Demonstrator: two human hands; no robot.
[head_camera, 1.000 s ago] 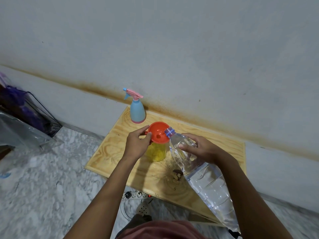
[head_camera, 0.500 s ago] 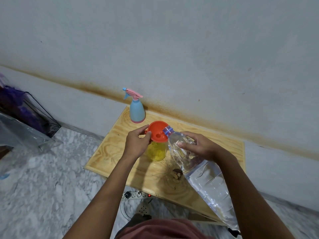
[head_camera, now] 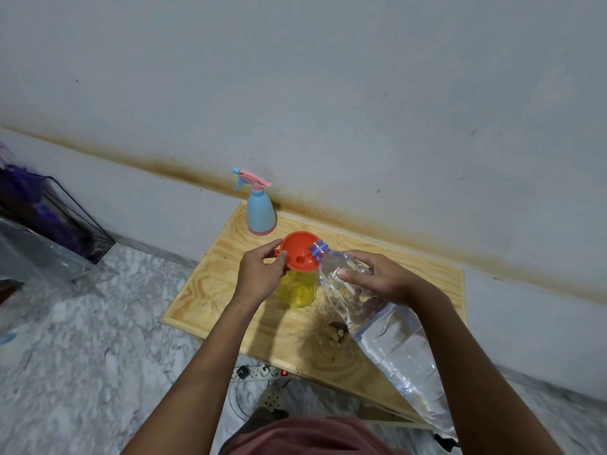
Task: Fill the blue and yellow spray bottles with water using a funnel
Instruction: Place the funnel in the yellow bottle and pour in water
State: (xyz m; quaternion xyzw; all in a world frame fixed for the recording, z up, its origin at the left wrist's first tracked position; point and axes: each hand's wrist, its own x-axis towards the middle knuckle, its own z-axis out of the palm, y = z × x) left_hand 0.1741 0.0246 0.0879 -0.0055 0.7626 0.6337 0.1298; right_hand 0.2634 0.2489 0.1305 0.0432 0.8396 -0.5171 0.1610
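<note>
Head view, read from the left to the right. First, the blue spray bottle [head_camera: 260,215] stands upright at the back corner of the wooden table [head_camera: 210,290], with its pink trigger head on. I cannot tell if it is filled or not.

Next is my left hand [head_camera: 261,274]. Its thumb and fingers pinch the rim of the orange funnel [head_camera: 300,254], which sits in the open neck of the yellow spray bottle [head_camera: 297,290] near the middle of the table. To the right, my right hand [head_camera: 384,277] is curled round the shoulder of the big clear water bottle [head_camera: 387,339]. This bottle is tilted, with its mouth just over the funnel's edge. Whether water is flowing, I cannot see.

Several things can go wrong from here, I think:
- The water bottle is soft and looks heavy. If my grip squeezes it, the water may come in a surge, and the funnel with its small hole may overflow.
- The mouth is near the rim and not over the middle, so a stream may miss the funnel.
- The yellow bottle looks light, so a push on the funnel can tip it.
- Any spill can run off the table edge to the power strip [head_camera: 262,372] on the floor below. This is the real danger.
</note>
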